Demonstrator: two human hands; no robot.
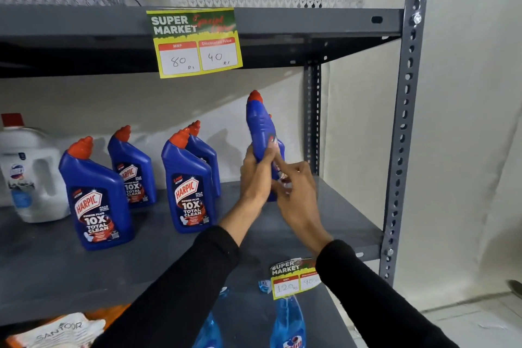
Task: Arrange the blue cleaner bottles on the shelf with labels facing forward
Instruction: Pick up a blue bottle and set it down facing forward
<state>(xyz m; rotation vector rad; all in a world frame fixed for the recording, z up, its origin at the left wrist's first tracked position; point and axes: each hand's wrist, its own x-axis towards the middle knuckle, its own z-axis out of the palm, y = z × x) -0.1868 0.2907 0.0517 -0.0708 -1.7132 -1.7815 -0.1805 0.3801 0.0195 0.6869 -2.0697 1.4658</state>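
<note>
Several blue cleaner bottles with red caps stand on the grey middle shelf [84,271]. One at the front left [94,198], one behind it [132,169] and one in the middle [187,186] show their labels forward; another bottle [204,154] stands half hidden behind the middle one. At the right, a bottle [258,124] is upright and turned edge-on, its label facing right. My left hand [255,172] grips its lower body. My right hand [295,189] touches its label side with the fingers. Another bottle [281,147] is mostly hidden behind it.
A white jug [28,172] with a red cap stands at the shelf's far left. Price tags [195,42] hang from the upper shelf edge and the middle shelf edge [293,277]. Baskets sit on the top shelf. Light-blue spray bottles [286,322] stand below. The shelf upright [406,121] is to the right.
</note>
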